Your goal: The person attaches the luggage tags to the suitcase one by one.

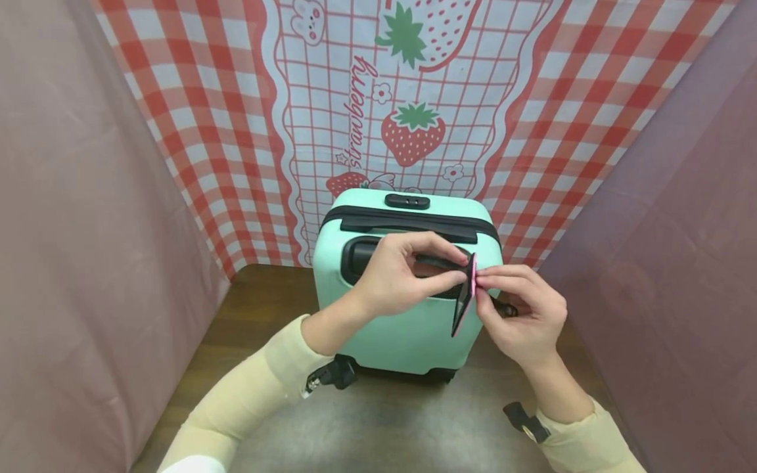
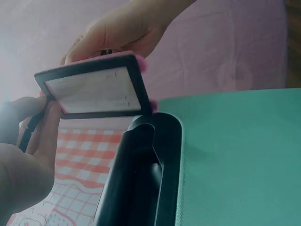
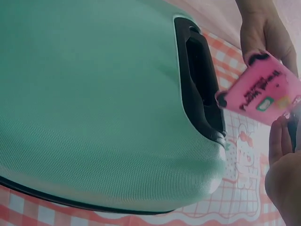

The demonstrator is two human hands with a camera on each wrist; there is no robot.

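A luggage tag is held upright between both hands, over the front of a mint-green suitcase. Its pink face carries dark lettering and black ear-like corners. On the other side, a black frame surrounds a window with a white card. My left hand pinches the tag's black-framed side, with a black strap running between its fingers. Thumb and fingertips of my right hand pinch at the pink side. A dark strap end shows beside the right hand.
Behind the tag lies the suitcase's recessed black handle; a black lock sits on its far edge. The case stands on a brown wooden floor, against a strawberry-print cloth. Pinkish drapes hang at both sides.
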